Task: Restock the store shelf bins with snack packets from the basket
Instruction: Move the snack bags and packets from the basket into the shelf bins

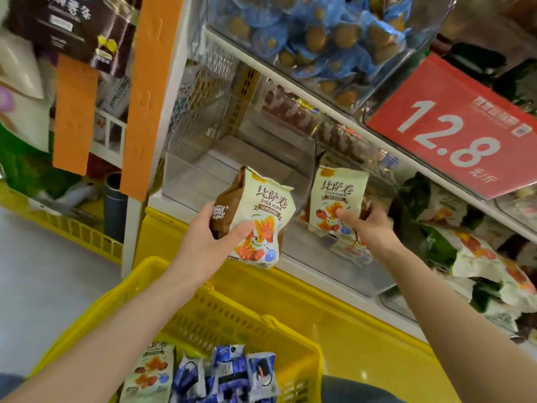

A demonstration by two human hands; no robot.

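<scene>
My left hand [213,238] grips a cream and brown snack packet [255,216], holding it upright in front of a clear shelf bin [197,175]. To the right, my right hand [366,225] holds a second packet of the same kind [337,196] at the front of the neighbouring clear bin [319,251], where another such packet lies low by my wrist. Below, the yellow basket [293,338] holds one more cream packet [149,373] and several blue and white packets [232,370].
A red price sign reading 12.8 [453,132] hangs on the upper shelf edge, under a bin of blue wrapped snacks [328,33]. Green and white packets [476,257] fill the bin at right. An orange post [151,91] and a yellow crate [72,225] stand at left.
</scene>
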